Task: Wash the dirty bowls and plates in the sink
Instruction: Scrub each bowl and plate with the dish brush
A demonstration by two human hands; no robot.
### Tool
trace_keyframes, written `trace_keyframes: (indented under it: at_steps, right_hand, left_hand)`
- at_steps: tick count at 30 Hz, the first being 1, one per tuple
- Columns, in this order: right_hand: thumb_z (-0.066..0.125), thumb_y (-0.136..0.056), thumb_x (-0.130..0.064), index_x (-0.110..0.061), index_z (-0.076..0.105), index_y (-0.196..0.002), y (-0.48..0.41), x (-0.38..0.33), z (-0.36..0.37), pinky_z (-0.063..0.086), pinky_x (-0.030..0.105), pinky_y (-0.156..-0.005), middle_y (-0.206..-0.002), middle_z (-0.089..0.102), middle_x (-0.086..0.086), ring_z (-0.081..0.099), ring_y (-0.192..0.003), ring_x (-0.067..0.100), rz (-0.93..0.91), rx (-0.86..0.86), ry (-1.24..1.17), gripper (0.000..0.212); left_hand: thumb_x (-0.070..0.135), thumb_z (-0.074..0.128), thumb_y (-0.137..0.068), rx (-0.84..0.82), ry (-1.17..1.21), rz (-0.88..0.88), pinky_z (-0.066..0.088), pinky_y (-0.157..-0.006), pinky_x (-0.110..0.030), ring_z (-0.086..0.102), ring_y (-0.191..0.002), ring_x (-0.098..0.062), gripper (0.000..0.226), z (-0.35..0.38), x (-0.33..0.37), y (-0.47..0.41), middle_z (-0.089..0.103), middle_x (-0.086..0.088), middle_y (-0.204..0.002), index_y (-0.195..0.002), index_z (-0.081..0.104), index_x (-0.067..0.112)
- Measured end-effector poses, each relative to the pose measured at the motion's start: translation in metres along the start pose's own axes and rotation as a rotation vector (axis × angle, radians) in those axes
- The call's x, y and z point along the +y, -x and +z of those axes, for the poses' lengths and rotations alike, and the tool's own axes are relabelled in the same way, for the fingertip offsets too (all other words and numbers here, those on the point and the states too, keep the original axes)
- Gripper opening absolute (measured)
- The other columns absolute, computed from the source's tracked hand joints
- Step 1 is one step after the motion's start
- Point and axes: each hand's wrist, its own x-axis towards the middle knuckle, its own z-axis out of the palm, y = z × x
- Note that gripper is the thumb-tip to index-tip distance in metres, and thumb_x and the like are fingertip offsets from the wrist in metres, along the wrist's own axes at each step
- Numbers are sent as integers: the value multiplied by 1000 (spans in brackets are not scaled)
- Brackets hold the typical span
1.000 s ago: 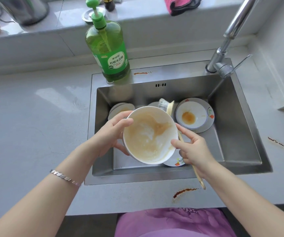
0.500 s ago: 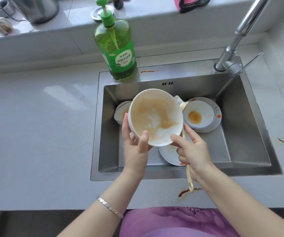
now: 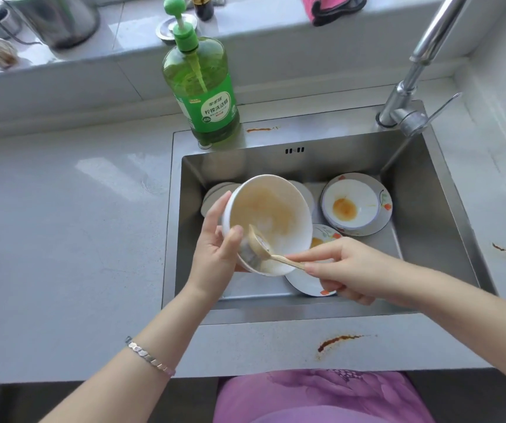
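My left hand [image 3: 215,248] grips the rim of a white bowl [image 3: 271,209] smeared with brown sauce, held tilted over the steel sink [image 3: 434,209]. My right hand [image 3: 346,270] pinches the handle of a beige dish brush [image 3: 260,248], whose head lies inside the bowl at its lower rim. In the sink lie a flowered plate with an orange stain [image 3: 357,204] at the right, another flowered plate [image 3: 309,282] under the bowl, and white dishes [image 3: 215,193] at the left, mostly hidden.
A green dish soap pump bottle [image 3: 202,93] stands on the sink's back left corner. The faucet [image 3: 413,80] rises at the back right. A pink cloth [image 3: 334,6] and a metal pot [image 3: 53,16] sit on the ledge. Rust streaks [image 3: 337,340] mark the grey counter.
My right hand has swung the brush round from behind the bowl, so its head now lies inside it. My left hand still holds the tilted bowl, now lower over the sink.
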Motion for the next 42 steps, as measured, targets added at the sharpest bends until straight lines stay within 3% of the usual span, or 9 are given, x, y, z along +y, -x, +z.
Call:
trace_keyframes:
  at_steps: [4, 10, 19, 24, 29, 32, 35, 38, 42]
  right_hand:
    - [48, -96, -26, -47, 65, -108, 3, 2, -14, 12, 15, -37, -57, 30, -6, 17, -45, 7, 97, -178, -160, 30]
    - [52, -94, -27, -49, 67, -101, 5, 5, -31, 19, 18, -39, -55, 38, -4, 24, -41, 9, 142, -111, 192, 28]
    - [49, -95, -27, -53, 65, -98, 6, 13, -12, 21, 23, -45, -54, 36, -5, 26, -39, 6, 62, -18, 172, 32]
    - [47, -96, -26, -50, 62, -108, 5, 7, 1, 25, 19, -42, -52, 40, -8, 27, -40, 5, 17, -3, 171, 31]
    - [40, -97, -32, -56, 52, -118, 7, 10, -9, 48, 22, -71, -110, 67, -16, 59, -78, 4, 59, 134, 698, 34]
    - [32, -98, -30, -62, 39, -126, 0, 8, -16, 35, 23, -50, -105, 66, -7, 55, -76, 16, 16, 243, 1039, 43]
    - [28, -99, -29, -60, 31, -132, -7, 12, -16, 41, 27, -55, -99, 65, -5, 60, -81, 20, -19, 325, 1176, 45]
    - [32, -99, -27, -56, 36, -132, -3, 23, -2, 45, 30, -74, -117, 64, -7, 61, -101, 22, 6, 252, 1024, 44]
    - [44, -97, -32, -53, 56, -117, 1, 26, 8, 45, 16, -74, -101, 65, -19, 62, -84, -2, 55, 48, 502, 32]
  left_hand:
    - [18, 50, -88, 11, 22, -63, 58, -57, -28, 63, -82, -9, 40, -2, -3, -1, 61, 7, -90, -116, 45, 47]
    - [4, 48, -94, -133, -78, -160, 52, -44, -24, 62, -58, -1, 44, -10, -2, 4, 58, 15, -59, -119, 44, 40]
    - [8, 46, -94, -19, -81, -207, 57, -50, -39, 66, -71, -18, 45, -8, -9, 0, 63, -3, -79, -116, 46, 46]
    - [9, 46, -94, 88, -88, -218, 54, -45, -31, 64, -73, -21, 42, 5, -7, 2, 62, -10, -85, -113, 45, 47]
    - [14, 50, -92, 0, -176, -310, 58, -52, -49, 68, -79, -32, 42, 0, -2, 3, 63, -19, -94, -115, 46, 48]
    - [14, 50, -91, -120, -227, -404, 58, -56, -51, 69, -77, -30, 42, 7, 2, 8, 65, -13, -93, -109, 46, 52]
    - [14, 50, -90, -135, -235, -438, 58, -55, -48, 69, -77, -26, 42, 11, 3, 8, 63, -8, -95, -111, 45, 50]
    - [15, 50, -90, -28, -206, -439, 58, -50, -45, 66, -85, -32, 40, 9, 4, 2, 59, -13, -110, -112, 46, 49]
    - [16, 48, -89, 45, -185, -458, 57, -49, -42, 64, -86, -32, 42, 8, 3, -3, 53, -8, -117, -122, 46, 43]
